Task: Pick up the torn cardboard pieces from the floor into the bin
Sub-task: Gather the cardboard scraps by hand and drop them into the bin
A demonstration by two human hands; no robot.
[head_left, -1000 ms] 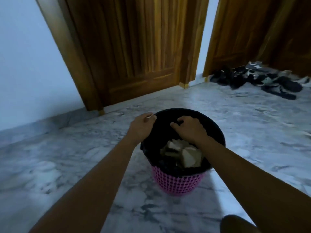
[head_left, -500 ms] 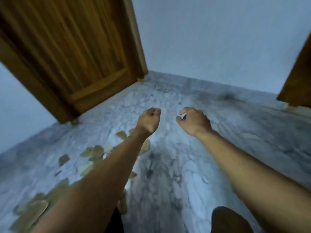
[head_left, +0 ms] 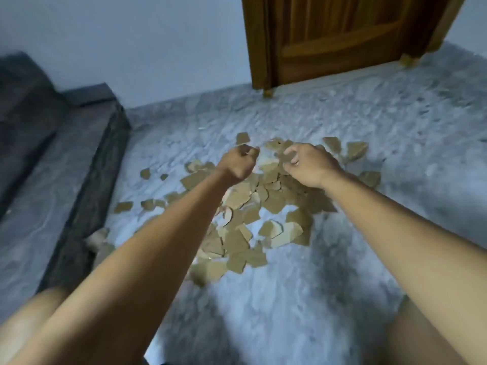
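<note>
A heap of torn brown cardboard pieces (head_left: 237, 241) lies scattered on the grey-white marble floor (head_left: 395, 114), with stray bits out to the left and far right. Both my arms reach forward over it. My left hand (head_left: 238, 164) hovers above the far left side of the heap, fingers curled closed with nothing visible in them. My right hand (head_left: 308, 164) is over the far side of the heap, fingers bent and slightly apart, just above or touching the pieces. The bin is out of view.
A dark grey stone step (head_left: 79, 167) runs along the left side, with a few pieces against its base. A wooden door (head_left: 337, 35) stands in the pale wall ahead on the right. My knee (head_left: 421, 338) shows at the bottom right.
The view has swung from the bin to the cardboard heap. Both hands left the bin's rim and now reach over the pieces; the bin is no longer in sight.
</note>
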